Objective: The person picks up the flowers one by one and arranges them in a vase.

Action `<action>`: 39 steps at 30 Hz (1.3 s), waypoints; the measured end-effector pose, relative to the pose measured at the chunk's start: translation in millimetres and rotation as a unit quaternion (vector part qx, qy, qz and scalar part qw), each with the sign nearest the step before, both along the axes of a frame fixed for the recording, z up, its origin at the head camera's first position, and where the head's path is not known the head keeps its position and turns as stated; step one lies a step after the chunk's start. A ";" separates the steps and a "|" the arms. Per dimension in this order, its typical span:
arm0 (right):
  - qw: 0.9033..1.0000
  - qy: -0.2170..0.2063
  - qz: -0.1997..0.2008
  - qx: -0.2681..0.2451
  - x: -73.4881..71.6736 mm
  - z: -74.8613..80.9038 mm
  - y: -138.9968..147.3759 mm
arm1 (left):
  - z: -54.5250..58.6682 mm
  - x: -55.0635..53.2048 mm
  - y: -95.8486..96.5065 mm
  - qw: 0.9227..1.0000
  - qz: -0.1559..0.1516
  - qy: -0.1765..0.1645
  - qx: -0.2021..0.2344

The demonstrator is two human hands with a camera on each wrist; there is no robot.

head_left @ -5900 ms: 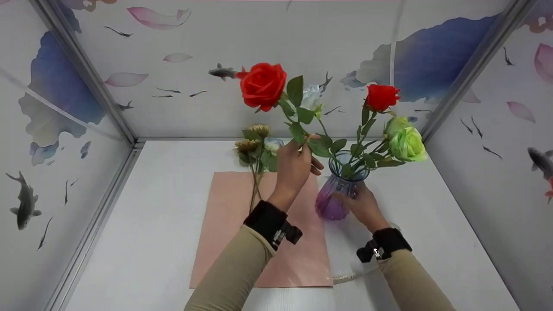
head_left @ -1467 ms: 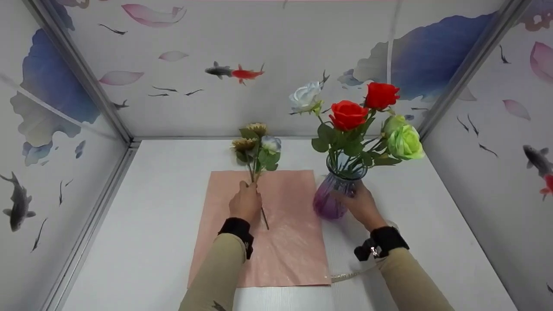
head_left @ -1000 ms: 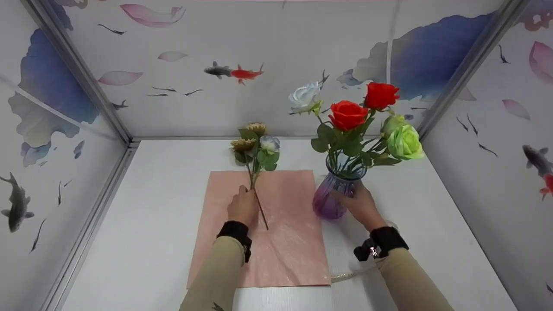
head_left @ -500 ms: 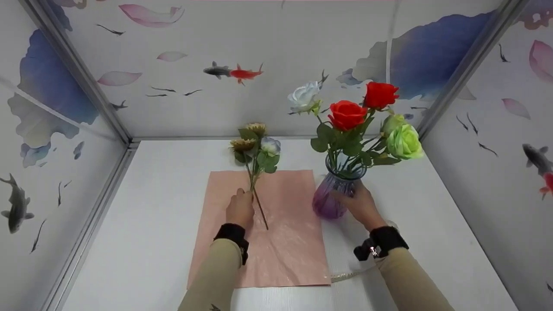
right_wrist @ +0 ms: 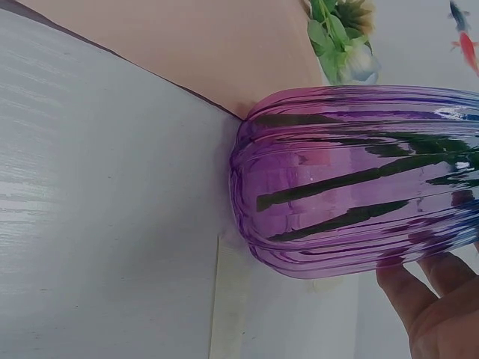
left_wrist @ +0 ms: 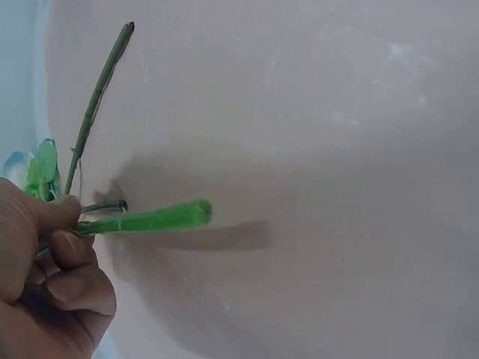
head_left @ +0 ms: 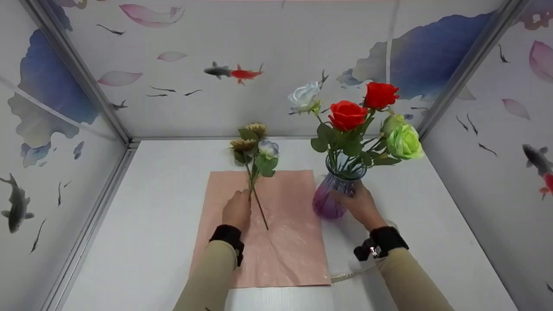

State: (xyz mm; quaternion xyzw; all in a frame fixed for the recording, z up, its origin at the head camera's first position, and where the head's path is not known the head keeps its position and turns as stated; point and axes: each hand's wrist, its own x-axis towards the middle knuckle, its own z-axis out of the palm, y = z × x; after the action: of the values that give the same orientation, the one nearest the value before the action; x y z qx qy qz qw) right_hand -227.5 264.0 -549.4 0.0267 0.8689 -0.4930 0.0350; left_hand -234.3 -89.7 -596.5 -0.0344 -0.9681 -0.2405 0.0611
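Observation:
My left hand point(head_left: 236, 210) pinches the bright green stem point(left_wrist: 161, 218) of a pale blue-white flower point(head_left: 268, 149) between thumb and fingertips, over the pink paper sheet. Two brownish-yellow flowers point(head_left: 243, 145) lie beside it, and a thin dark stem point(head_left: 261, 209) stretches over the paper. My right hand point(head_left: 362, 204) holds a purple-and-blue glass vase point(head_left: 330, 201), thumb on its near side and fingers partly hidden behind it. In the vase stand two red roses point(head_left: 348, 115), a white rose point(head_left: 304, 97) and green roses point(head_left: 405, 141). Dark stem ends point(right_wrist: 322, 187) show through the glass.
The pink paper sheet point(head_left: 285, 242) lies flat on the white table point(head_left: 155, 207). A pale tape-like strip point(head_left: 344, 277) runs from the sheet toward the right sleeve. Printed walls enclose the table at the back and both sides.
The second red rose went from my left hand into the vase. My left hand moved down to the lying flowers and took a stem, drawing the pale blue-white flower slightly nearer.

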 end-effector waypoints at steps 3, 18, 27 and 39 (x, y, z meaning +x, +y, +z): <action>1.000 0.000 -0.001 0.001 -0.1 -0.4 0.2 | 1.7 1.1 -2.5 1.000 -0.002 -0.004 0.009; 1.000 -0.003 -0.001 -0.001 0.8 0.8 0.5 | 12.7 4.6 -22.9 0.998 0.016 -0.058 -0.003; 1.000 -0.008 -0.002 0.002 0.9 0.8 0.4 | 13.3 5.9 -34.3 1.000 0.001 -0.021 0.007; 1.000 0.009 -0.002 0.003 0.5 -0.3 -0.4 | 21.3 1.8 -42.9 0.999 0.002 0.037 0.027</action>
State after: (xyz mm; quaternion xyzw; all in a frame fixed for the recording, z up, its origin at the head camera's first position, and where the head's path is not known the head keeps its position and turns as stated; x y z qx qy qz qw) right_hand -227.0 263.7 -549.7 0.0239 0.8706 -0.4907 0.0257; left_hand -232.6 -132.6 -575.2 -0.0402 -0.9584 -0.2650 0.0984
